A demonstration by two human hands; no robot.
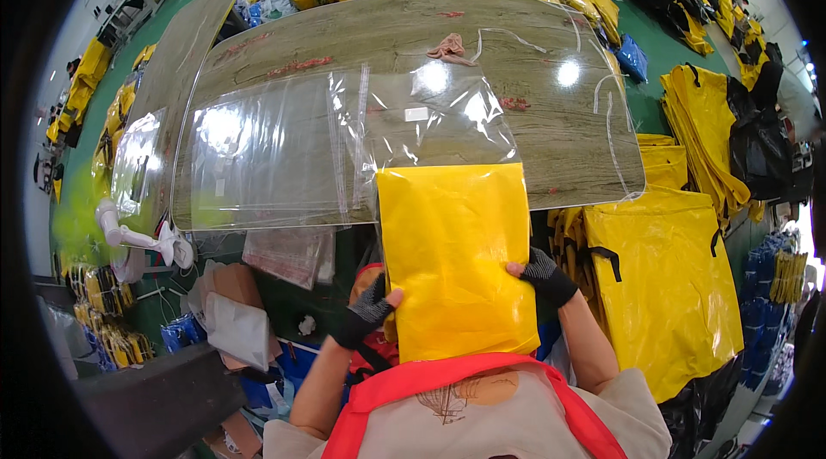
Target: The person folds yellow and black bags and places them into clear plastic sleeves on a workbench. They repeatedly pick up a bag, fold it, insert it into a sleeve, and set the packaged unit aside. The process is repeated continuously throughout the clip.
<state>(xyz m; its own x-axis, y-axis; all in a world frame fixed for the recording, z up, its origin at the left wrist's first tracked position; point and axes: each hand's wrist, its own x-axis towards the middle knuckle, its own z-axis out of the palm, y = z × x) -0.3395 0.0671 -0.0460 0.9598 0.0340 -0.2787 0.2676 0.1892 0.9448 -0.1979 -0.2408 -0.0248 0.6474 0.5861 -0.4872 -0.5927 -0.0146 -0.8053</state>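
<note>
Hands (pixel 366 314) (pixel 544 277) grip glossy yellow folded rectangle (pixel 454 257).

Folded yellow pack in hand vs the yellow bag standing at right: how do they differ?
The folded yellow pack is gripped at both edges by the left hand and right hand, its top in a clear plastic bag; the standing yellow bag is untouched. The pack is smaller and plain-faced; the bag is larger, with black straps showing. Both are glossy yellow.
</note>
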